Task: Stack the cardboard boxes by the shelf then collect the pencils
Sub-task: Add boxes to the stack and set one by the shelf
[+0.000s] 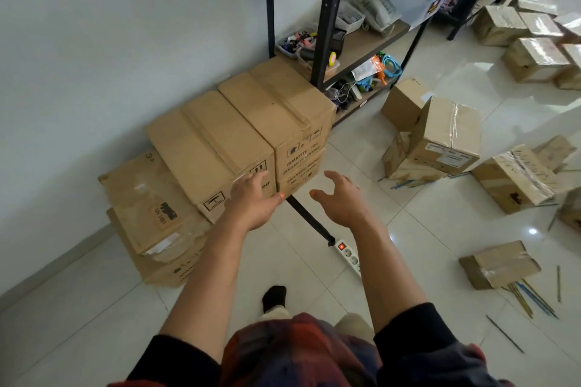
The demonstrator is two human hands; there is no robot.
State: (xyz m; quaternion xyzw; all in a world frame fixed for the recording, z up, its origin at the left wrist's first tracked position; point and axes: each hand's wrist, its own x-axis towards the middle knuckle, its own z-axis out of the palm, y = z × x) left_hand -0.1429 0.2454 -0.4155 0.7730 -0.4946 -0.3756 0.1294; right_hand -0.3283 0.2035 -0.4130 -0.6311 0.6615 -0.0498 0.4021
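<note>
Head view looks down on my two hands in front of the stacked boxes (239, 132) that stand against the wall beside the shelf (323, 41). My left hand (254, 201) lies with straight fingers against the front of the nearest upper box; my right hand (341, 198) hovers just clear of the stack, fingers spread and loosely curled, holding nothing. Stacking looks partly done: loose boxes (440, 138) sit scattered on the floor (345, 141) to my right, with pencils (531, 295) lying among them. Next, I judge, I turn right and lift another box with both hands.
</note>
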